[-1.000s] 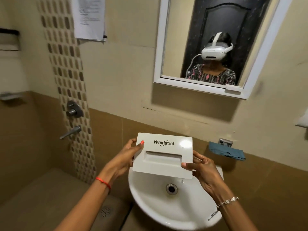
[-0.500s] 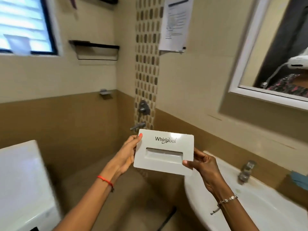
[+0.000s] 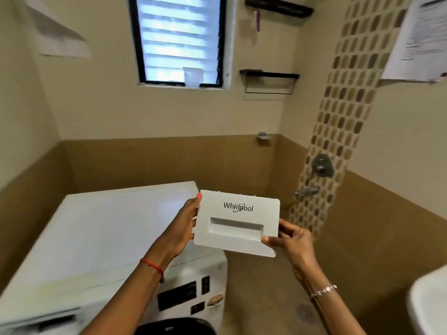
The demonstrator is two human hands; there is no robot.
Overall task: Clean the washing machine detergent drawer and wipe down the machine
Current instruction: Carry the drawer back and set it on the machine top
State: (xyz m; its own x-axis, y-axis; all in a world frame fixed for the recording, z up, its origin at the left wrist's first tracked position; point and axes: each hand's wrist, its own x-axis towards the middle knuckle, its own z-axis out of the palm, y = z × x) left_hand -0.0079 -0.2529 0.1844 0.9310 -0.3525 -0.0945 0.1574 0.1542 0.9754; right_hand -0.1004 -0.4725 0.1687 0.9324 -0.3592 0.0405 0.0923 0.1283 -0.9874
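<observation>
1. I held the detergent drawer [image 3: 237, 223] out, above the washing machine [image 3: 108, 238]. My left hand [image 3: 180, 228] gripped its left edge and my right hand [image 3: 294, 240] pinched its lower right corner.
2. Refitting it and wiping the machine were, I judged, not yet done.

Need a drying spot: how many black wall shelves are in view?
2. Upper shelf right of the window, near its top; lower shelf beneath it, level with the sill. Others may be off-frame.

The white detergent drawer [image 3: 237, 223] is held in mid-frame, its Whirlpool front panel with a recessed handle turned to the camera and slightly tilted. The white washing machine [image 3: 108, 238] is seen below it, at lower left.
</observation>
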